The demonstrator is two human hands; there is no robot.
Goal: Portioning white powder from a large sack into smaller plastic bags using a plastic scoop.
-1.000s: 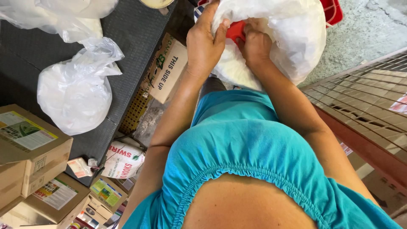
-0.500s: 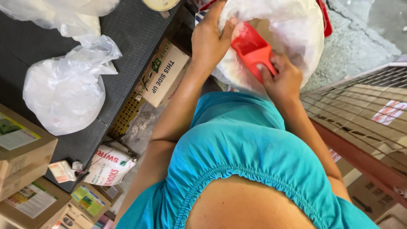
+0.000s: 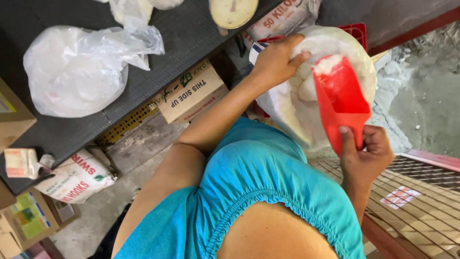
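- The right hand (image 3: pixel 366 153) is clenched round the handle of a red scoop (image 3: pixel 341 98), fingers wrapped tight and thumb pressed up the back of the handle.
- The scoop stands tilted, mouth up and away from the person, with a small heap of white grain at its far end, right at the open mouth of the sack (image 3: pixel 335 57).
- The left hand (image 3: pixel 278 60) is grasping the sack's clear plastic rim, fingers curled over the edge and thumb outside, holding the mouth open; that arm reaches forward, bent at the elbow.
- The right arm comes up from below, wrist cocked back so the scoop points into the sack.
- The sack sits low, just past the front edge of the dark bench (image 3: pixel 191 33), and is still heaped with white grain.
- How things stand, as I judge it: one scoopful is loaded and still at the sack; where it goes I cannot tell.
- On the bench lies a knotted clear bag (image 3: pixel 76 72), already filled with something white, so some bagging looks done.
- Further along the bench stands a round scale (image 3: pixel 233 10), only partly in view.
- Under the bench sit a cardboard box (image 3: pixel 191 93) and a printed white bag (image 3: pixel 76 177).
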